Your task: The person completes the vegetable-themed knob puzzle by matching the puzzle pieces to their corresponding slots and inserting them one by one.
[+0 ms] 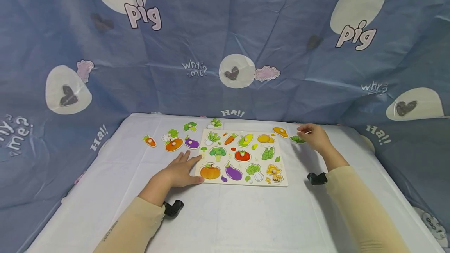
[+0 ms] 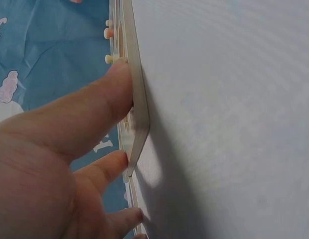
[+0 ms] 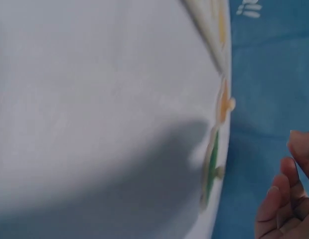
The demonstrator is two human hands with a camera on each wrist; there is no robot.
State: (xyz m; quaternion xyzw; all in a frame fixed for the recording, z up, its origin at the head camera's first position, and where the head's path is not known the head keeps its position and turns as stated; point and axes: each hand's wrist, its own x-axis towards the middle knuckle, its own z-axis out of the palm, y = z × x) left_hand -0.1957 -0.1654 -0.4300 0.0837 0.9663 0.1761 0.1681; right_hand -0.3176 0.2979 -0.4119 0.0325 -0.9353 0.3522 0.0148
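Observation:
A wooden vegetable puzzle board [image 1: 258, 158] lies on the table. My left hand [image 1: 178, 171] rests at its left edge with the fingers spread. In the left wrist view the thumb [image 2: 107, 97] presses on the board's rim. My right hand [image 1: 314, 138] hovers with loosely bent fingers over a green knobbed piece [image 1: 296, 139]. The right wrist view shows a gap between these fingers [image 3: 281, 191] and the green piece's knob [image 3: 220, 172]. Beside the green piece lies a yellow-orange knobbed piece [image 1: 280, 132]. Knobs show on the tomato [image 1: 240, 158] and mushroom [image 1: 274, 169] in the board.
Left of the board lie loose carrot [image 1: 150, 141], pumpkin [image 1: 173, 145], eggplant [image 1: 191, 143], broccoli [image 1: 190, 127] and cabbage [image 1: 172, 133] pieces. A leafy green-and-white piece [image 1: 215, 123] lies behind the board. A blue printed curtain [image 1: 197, 30] hangs behind the white table [image 1: 246, 218].

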